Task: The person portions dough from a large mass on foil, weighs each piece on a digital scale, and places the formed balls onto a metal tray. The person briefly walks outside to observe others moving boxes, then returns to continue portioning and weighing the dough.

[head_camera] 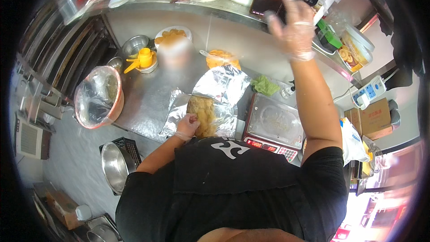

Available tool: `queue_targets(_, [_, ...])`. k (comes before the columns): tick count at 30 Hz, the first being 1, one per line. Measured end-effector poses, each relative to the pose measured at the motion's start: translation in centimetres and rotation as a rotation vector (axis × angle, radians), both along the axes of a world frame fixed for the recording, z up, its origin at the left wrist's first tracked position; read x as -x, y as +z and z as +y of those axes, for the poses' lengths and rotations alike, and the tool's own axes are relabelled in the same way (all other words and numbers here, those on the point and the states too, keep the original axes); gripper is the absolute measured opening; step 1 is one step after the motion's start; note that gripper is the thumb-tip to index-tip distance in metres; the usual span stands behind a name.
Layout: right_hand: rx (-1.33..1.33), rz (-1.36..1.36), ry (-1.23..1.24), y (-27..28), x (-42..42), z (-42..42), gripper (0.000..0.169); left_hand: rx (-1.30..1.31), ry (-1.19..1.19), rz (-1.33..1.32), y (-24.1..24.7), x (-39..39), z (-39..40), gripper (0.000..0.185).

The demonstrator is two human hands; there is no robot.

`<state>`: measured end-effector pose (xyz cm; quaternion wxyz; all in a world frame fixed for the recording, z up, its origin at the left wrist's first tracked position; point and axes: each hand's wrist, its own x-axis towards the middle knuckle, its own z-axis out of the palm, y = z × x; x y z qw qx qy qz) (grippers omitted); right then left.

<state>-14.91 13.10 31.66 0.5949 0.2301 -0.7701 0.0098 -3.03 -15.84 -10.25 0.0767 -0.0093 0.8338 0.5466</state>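
Note:
My left hand [188,125], in a clear plastic glove, is at the left edge of a yellowish-brown piece of food [205,116]. Its fingers are curled, and I cannot tell whether they pinch anything. Under the food lies a sheet of aluminium foil [226,122], with another crumpled piece of foil [221,82] just behind it. My right hand [297,28], gloved too, is raised at the shelf with its fingers apart. It is in front of a phone or tablet with a lit screen [258,5], and whether it touches the screen is unclear.
A red digital scale [273,121] stands right of the foil, with a green cloth [265,85] behind it. A plastic-lined tub [99,97] is at the left. Yellow scoop [145,57], orange food in a bag [223,59] and plate [186,30] sit at the back. Overhead runs a metal shelf [235,6].

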Motion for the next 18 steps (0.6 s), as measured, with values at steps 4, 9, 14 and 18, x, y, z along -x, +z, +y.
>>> queue_targets(4, [-0.126, -0.092, -0.041, -2.1, 0.2, -0.9, 0.085, -0.032, 0.001, 0.004, 0.1, -0.2, 0.0, 0.042])
queue_targets(9, [-0.173, -0.183, -0.135, -3.4, -0.3, -0.7, 0.082, -0.052, -0.005, -0.019, 0.4, -0.4, -0.2, 0.045])
queue_targets(14, [-0.113, -0.057, 0.045, -2.3, -0.8, 0.3, 0.072, -0.095, 0.017, -0.054, 0.0, -0.4, -0.2, 0.046])
queue_targets(18, [0.184, 0.149, 0.033, 1.8, -0.3, 2.4, 0.066, -0.117, -0.004, -0.069, 0.2, -0.2, 0.0, 0.045])
